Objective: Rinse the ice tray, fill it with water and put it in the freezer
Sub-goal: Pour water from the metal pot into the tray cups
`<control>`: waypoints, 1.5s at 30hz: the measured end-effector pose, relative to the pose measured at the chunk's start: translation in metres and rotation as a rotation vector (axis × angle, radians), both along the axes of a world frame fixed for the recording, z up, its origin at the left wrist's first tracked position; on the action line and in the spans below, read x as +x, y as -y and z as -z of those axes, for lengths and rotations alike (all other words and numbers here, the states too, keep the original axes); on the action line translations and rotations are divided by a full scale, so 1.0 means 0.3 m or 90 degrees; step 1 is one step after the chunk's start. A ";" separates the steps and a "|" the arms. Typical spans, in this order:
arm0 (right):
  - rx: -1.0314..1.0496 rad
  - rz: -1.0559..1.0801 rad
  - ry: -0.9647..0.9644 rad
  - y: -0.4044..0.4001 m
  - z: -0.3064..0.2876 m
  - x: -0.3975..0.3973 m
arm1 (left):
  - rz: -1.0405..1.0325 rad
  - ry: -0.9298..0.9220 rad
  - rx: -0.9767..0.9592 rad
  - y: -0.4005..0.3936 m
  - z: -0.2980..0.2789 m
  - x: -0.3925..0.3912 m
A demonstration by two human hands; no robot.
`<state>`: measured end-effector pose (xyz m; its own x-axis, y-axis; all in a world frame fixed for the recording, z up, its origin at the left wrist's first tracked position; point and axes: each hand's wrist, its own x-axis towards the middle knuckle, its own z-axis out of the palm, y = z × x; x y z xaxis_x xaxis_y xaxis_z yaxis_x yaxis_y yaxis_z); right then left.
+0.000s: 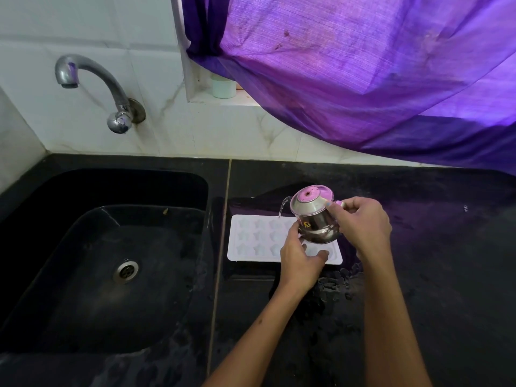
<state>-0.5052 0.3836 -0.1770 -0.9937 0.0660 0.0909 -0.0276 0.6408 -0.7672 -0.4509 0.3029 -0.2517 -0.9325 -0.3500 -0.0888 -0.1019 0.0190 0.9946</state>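
A white ice tray (251,238) with star-shaped cells lies flat on the black counter just right of the sink. Above its right half I tilt a small steel jug (315,219) with a pink lid to the left. A thin stream of water (282,208) runs from its spout into the tray. My right hand (363,222) grips the jug's handle. My left hand (300,261) cups the jug's underside from the front, fingers curled against it, and hides part of the tray's right end.
A black sink (111,261) with a steel drain fills the left. A chrome tap (92,85) juts from the tiled wall above it. A purple curtain (363,65) hangs over the counter's back right. Water drops lie on the counter (432,275) near my wrists.
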 end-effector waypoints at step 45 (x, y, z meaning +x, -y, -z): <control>0.007 -0.037 -0.002 0.101 -0.005 0.007 | -0.067 -0.007 -0.032 0.082 0.043 -0.001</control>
<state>-0.5030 0.3533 -0.1756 -0.9956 0.0074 0.0937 -0.0667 0.6467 -0.7598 -0.4511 0.2782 -0.2647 -0.8914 -0.4495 -0.0582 -0.0947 0.0592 0.9937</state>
